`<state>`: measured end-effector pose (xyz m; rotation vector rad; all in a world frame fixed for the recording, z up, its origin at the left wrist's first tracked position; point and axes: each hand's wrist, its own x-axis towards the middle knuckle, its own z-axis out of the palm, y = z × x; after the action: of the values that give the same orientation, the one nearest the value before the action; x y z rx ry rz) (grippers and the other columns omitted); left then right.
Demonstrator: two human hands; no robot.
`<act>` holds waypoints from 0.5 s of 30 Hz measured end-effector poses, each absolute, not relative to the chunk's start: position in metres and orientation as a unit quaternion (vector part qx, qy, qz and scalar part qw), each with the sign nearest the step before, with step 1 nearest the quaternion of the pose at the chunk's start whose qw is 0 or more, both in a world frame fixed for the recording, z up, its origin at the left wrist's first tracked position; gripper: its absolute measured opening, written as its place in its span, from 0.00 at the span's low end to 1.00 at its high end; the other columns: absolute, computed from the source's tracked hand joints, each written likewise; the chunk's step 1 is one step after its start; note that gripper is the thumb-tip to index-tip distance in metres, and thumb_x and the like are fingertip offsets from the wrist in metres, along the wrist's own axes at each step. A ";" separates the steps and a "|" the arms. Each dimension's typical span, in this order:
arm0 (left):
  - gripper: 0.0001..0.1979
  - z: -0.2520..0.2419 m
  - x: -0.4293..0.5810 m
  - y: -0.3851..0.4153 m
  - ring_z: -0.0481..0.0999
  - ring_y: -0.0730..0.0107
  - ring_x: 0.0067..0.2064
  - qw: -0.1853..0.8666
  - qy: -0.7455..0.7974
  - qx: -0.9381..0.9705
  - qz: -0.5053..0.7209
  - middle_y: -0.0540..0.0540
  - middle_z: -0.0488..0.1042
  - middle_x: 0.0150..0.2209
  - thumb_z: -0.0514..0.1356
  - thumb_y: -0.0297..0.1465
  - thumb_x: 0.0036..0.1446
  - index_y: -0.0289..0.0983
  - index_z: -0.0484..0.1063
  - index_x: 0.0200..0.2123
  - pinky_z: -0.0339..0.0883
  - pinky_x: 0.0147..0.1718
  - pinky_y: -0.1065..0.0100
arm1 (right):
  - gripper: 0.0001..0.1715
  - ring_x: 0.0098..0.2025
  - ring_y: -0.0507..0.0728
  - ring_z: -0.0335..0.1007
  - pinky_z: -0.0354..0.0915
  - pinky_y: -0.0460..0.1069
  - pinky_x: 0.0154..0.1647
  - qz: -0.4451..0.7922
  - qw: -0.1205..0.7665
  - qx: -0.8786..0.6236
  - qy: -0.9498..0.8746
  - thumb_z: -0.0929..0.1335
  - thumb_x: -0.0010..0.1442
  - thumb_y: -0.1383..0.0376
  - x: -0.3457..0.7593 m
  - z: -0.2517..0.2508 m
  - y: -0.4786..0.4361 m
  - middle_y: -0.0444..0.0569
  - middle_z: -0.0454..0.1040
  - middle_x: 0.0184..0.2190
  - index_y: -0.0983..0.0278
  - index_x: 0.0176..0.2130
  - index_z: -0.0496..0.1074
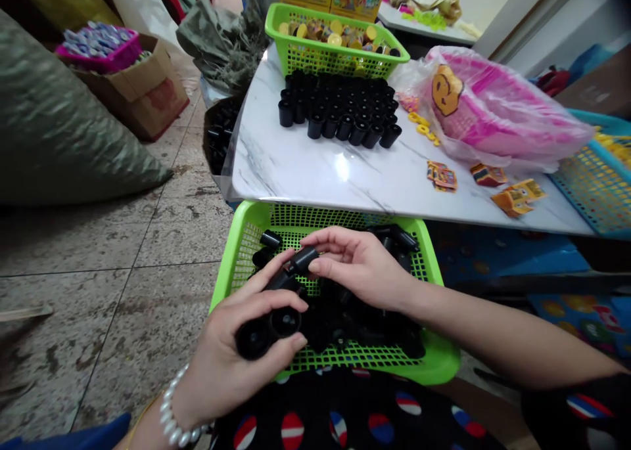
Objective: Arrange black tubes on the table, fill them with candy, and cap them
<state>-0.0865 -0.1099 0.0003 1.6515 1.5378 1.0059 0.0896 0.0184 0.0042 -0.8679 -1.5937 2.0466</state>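
Observation:
My left hand (246,338), with a pearl bracelet at the wrist, is closed around several black plastic cups (254,338), their round ends turned toward me. In the fingers of my right hand (352,263) is a single black cylinder (304,260), pinched between thumb and fingertips and lying on its side. Its far end meets the fingertips of my left hand. Both hands are over a green basket (438,345), where more loose black cylinders (407,238) lie jumbled. The cylinders under my hands are partly hidden.
Rows of upright black cylinders (345,108) stand on the marble-patterned table (276,167). Behind them is a green basket (340,59) of yellow-capped pieces. Right of them sit a plastic-wrapped pink basket (503,102), small packets (520,197) and a blue basket (591,180). A large sack (64,121) stands left.

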 end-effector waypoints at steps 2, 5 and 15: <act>0.10 0.001 -0.086 -0.111 0.67 0.54 0.62 0.324 0.580 0.639 0.388 0.46 0.62 0.66 0.64 0.29 0.52 0.44 0.77 0.39 0.64 0.59 0.57 | 0.16 0.40 0.52 0.78 0.74 0.51 0.46 0.743 0.205 -0.312 -0.556 0.72 0.56 0.68 0.091 0.004 0.018 0.48 0.79 0.41 0.65 0.46 0.72; 0.10 0.002 -0.086 -0.111 0.67 0.54 0.62 0.317 0.574 0.646 0.391 0.45 0.60 0.66 0.64 0.28 0.52 0.44 0.76 0.39 0.63 0.60 0.57 | 0.16 0.41 0.53 0.78 0.74 0.51 0.47 0.739 0.221 -0.314 -0.552 0.72 0.55 0.69 0.095 0.006 0.020 0.48 0.79 0.42 0.65 0.46 0.73; 0.13 -0.005 -0.086 -0.109 0.69 0.55 0.61 0.302 0.563 0.663 0.389 0.45 0.61 0.66 0.65 0.27 0.51 0.45 0.75 0.41 0.65 0.58 0.61 | 0.18 0.45 0.57 0.78 0.74 0.53 0.49 0.599 0.232 -0.270 -0.717 0.69 0.59 0.67 0.097 0.000 0.000 0.54 0.79 0.46 0.66 0.50 0.74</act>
<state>-0.0865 -0.1089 -0.0052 1.7589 1.4929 1.0319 0.0971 -0.0004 -0.0001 -0.7427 -1.9711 1.6452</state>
